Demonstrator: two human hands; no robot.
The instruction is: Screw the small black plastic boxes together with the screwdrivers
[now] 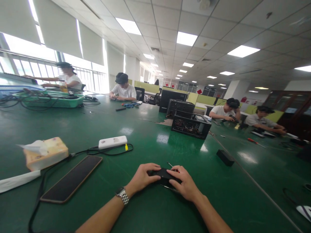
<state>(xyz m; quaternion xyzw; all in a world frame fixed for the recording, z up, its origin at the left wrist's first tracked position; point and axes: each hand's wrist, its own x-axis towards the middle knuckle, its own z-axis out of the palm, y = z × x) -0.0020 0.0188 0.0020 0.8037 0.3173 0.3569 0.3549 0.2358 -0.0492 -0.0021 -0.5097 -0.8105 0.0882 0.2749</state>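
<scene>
Between my two hands, low over the green table, is a small black box-shaped object; its exact kind does not show. My left hand, with a metal-band watch on the wrist, grips its left end between thumb and fingers. My right hand closes on the right end, thumb in front and fingers over the top. A thin metal shaft pokes out behind the object, partly hidden by the right hand. Something thin and shiny shows beneath the object, too small to name.
On my left lie a phone, a tissue pack, a white power bank and a black cable. Ahead stands an opened computer case. A black block lies to the right. Several people sit around the table.
</scene>
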